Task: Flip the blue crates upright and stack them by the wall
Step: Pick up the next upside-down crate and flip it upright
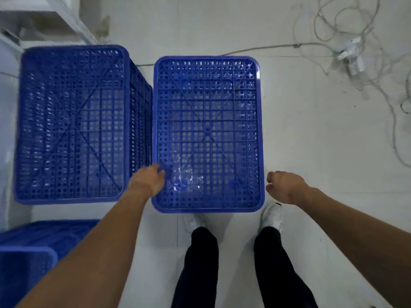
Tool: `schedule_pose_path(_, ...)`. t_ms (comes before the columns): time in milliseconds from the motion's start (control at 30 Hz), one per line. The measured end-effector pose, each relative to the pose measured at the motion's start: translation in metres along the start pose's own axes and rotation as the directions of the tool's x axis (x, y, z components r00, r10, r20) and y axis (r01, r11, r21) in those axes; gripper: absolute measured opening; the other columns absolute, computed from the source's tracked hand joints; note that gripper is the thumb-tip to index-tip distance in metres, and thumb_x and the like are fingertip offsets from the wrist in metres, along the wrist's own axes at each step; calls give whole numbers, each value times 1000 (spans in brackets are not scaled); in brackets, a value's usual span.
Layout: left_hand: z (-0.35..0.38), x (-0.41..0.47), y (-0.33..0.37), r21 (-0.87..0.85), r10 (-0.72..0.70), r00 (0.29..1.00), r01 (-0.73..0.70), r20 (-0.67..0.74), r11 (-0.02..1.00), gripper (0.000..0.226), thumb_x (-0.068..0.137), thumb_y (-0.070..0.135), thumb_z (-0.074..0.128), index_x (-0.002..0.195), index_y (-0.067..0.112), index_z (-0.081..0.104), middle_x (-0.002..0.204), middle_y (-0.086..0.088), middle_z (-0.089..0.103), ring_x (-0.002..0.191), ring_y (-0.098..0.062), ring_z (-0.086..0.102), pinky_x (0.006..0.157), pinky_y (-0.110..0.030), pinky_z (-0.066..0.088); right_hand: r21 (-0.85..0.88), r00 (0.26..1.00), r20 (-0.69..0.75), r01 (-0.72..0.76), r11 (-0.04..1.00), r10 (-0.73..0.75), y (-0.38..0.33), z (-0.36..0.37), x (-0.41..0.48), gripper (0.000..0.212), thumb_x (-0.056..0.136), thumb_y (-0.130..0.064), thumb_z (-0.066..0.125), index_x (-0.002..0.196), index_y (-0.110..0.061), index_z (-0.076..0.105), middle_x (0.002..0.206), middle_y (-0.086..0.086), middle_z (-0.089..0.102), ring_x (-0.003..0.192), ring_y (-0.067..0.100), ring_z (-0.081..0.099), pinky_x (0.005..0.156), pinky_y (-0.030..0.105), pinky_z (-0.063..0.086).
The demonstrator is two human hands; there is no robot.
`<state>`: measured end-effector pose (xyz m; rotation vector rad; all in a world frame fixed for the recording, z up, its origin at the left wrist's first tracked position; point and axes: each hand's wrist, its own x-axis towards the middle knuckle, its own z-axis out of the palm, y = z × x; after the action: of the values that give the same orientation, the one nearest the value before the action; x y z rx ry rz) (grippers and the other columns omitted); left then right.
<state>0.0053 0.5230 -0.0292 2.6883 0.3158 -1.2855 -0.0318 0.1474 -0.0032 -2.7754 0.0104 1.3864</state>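
Note:
A blue perforated crate (208, 121) lies upside down on the floor right in front of my feet, its ribbed bottom facing up. To its left stands a taller upside-down blue crate (71, 121), almost touching it. My left hand (148, 181) rests at the middle crate's near left corner, fingertips on the top edge, not closed around it. My right hand (283, 186) hovers just off the near right corner with loosely curled fingers, holding nothing.
More blue crates (29, 258) sit at the lower left by the white wall (6, 107). Loose white cables and a plug (351, 54) lie on the tiled floor at the upper right. My shoes (272, 215) stand just behind the middle crate.

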Motion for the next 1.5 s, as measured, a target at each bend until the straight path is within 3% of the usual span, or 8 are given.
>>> schedule_pose_path(133,19,53,9,141,-75,997,77,-20,987,57,103,42,33,154,19,18,151,-16,33,125,-37,49,93,-48,46,99,999,-18,-46,994,48,13,34,56,35,96,-37,41,120,-14,51,115,8,64,84,21,55,71,32,43)
schedule_pose_path(333,54,75,10,120,-116,993,120,-37,986,65,102,34,37,155,17,2,156,-21,20,131,-40,43,94,-49,46,289,984,-89,-124,949,156,19,48,105,40,94,-34,44,126,-11,39,120,15,60,98,36,61,79,42,47)
schedule_pose_path(533,68,74,-9,-28,0,962,-9,-274,1000,65,98,10,50,153,17,16,143,-22,40,66,-29,55,49,-34,38,365,983,-83,-124,923,165,17,45,133,22,95,-29,48,102,-12,37,99,11,61,78,31,59,67,39,46)
schedule_pose_path(700,67,75,-10,-49,-8,956,-7,-294,999,78,91,-2,55,154,22,15,137,-21,45,55,-23,50,43,-30,33,441,977,-84,-140,887,196,17,50,138,23,94,-27,50,103,-12,36,90,7,57,76,30,58,64,37,43)
schedule_pose_path(867,66,74,1,-38,-29,960,20,-280,999,88,86,-5,59,155,21,10,141,-24,41,55,-24,50,45,-33,37,468,978,-79,-133,873,192,30,53,138,23,95,-26,51,101,-10,36,85,6,53,75,32,56,64,38,43)
schedule_pose_path(1067,88,60,40,-105,-36,939,0,-342,994,77,88,-5,54,154,9,16,140,-22,48,84,-37,64,66,-44,50,487,970,-47,-187,853,240,71,53,131,22,95,-24,51,101,-9,36,77,3,49,68,28,52,62,37,42)
schedule_pose_path(1233,104,54,87,-76,54,914,-91,-403,993,57,90,-4,52,145,3,38,137,-19,53,93,-38,65,74,-44,51,507,964,-59,-195,840,259,117,48,122,17,96,-19,50,101,-7,38,92,11,57,73,30,54,65,36,42)
schedule_pose_path(1500,110,60,165,-16,127,913,-144,-388,989,60,93,3,49,149,8,31,140,-15,50,94,-36,65,76,-42,49,447,947,-101,-231,864,306,193,38,119,25,94,-16,52,109,1,43,102,18,59,87,37,61,70,38,45)
